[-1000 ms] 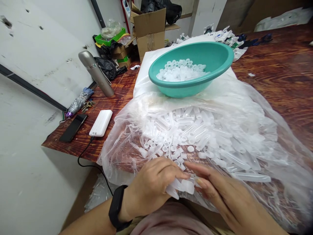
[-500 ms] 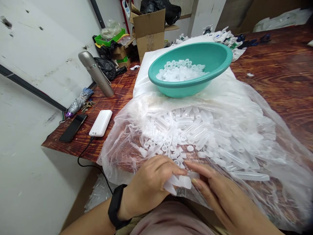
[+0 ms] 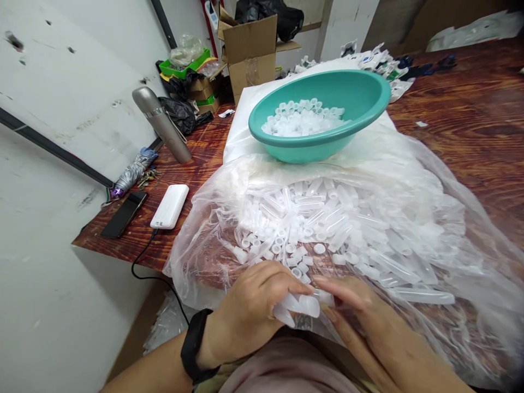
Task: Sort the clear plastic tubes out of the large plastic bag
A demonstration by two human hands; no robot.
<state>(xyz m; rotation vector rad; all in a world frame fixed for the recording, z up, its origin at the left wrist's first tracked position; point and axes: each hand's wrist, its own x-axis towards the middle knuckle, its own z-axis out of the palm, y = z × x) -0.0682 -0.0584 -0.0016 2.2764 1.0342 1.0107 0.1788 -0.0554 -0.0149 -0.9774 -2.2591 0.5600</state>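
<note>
My left hand (image 3: 256, 303), with a black band on its wrist, is closed around several translucent white plastic tubes (image 3: 308, 305) whose rounded ends stick out beneath the thumb. Thumb and fingers of my right hand (image 3: 368, 314) pinch a small translucent cap (image 3: 325, 297) beside the left fingertips. Whether that cap sits on one of the held tubes is hidden by the fingers. Just beyond both hands, loose caps (image 3: 297, 272) and a heap of similar tubes (image 3: 327, 213) lie on clear plastic sheeting (image 3: 204, 240).
A tilted teal basin (image 3: 307, 150) holding many small caps stands behind the heap. To the left are a white power bank (image 3: 169, 206) with a cable, a black phone (image 3: 124, 214), a grey flask (image 3: 164, 128) and a folded umbrella (image 3: 135, 170). Farther back sits a cardboard box (image 3: 251, 54).
My right fingers have shifted slightly and closed further around the cap, which shows more clearly between the hands. The left hand keeps its grip on the tubes.
</note>
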